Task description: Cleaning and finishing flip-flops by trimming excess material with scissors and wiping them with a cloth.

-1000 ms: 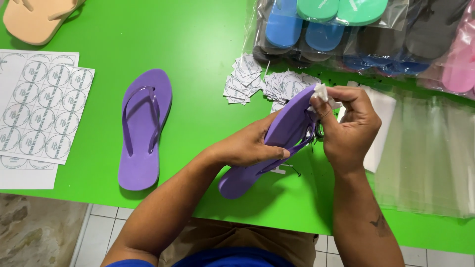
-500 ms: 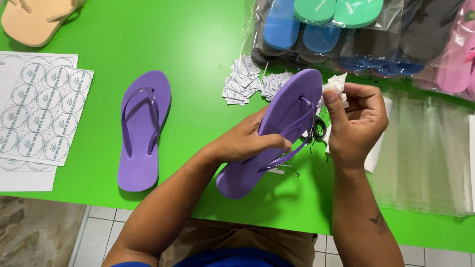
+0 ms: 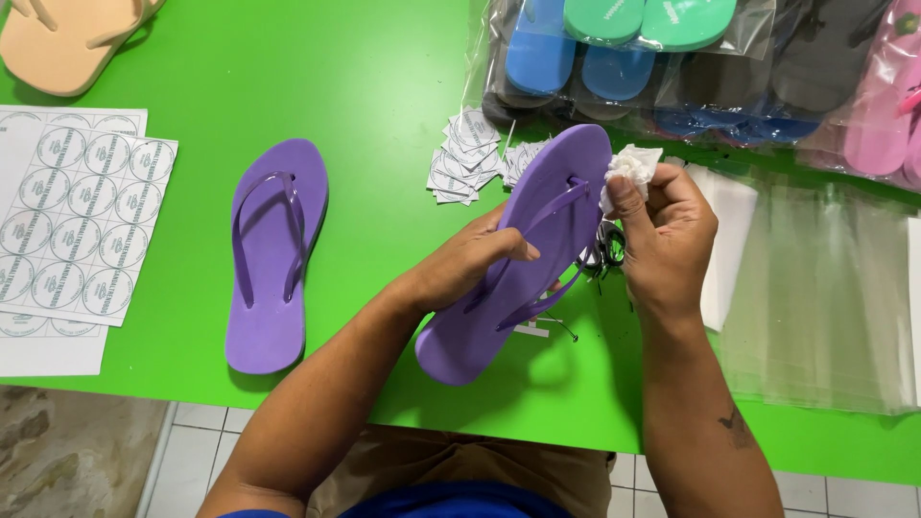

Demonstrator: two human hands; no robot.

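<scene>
Left hand [image 3: 475, 259] is gripping a purple flip-flop [image 3: 523, 259] around its middle, thumb lying across the footbed, tilting it up off the green table [image 3: 365, 86]. Right hand [image 3: 662, 225] is closed on a crumpled white cloth [image 3: 631, 165], pressing it against the right edge of the held flip-flop near the toe end. The two hands are sitting on opposite sides of the sandal, not touching each other.

Left of the held flip-flop, its purple mate [image 3: 273, 254] is lying flat on the table, straps up, untouched. Farther left of that, sheets of round stickers [image 3: 67, 221] are lying at the table edge. Just above the held flip-flop's toe, a loose pile of small white tags [image 3: 470, 158] is resting. Beyond the tags, bagged flip-flops [image 3: 624, 48] in blue, green, black and pink are stacking up in clear plastic. Right of the held flip-flop, empty clear bags [image 3: 825, 297] are lying flat. A peach flip-flop [image 3: 62, 43] is sitting far up-left, at the table corner.

Progress, as judged: wiping is under way on one sandal of the purple pair. No tag or sticker is showing on either one, and neither is bagged; those steps appear left.
</scene>
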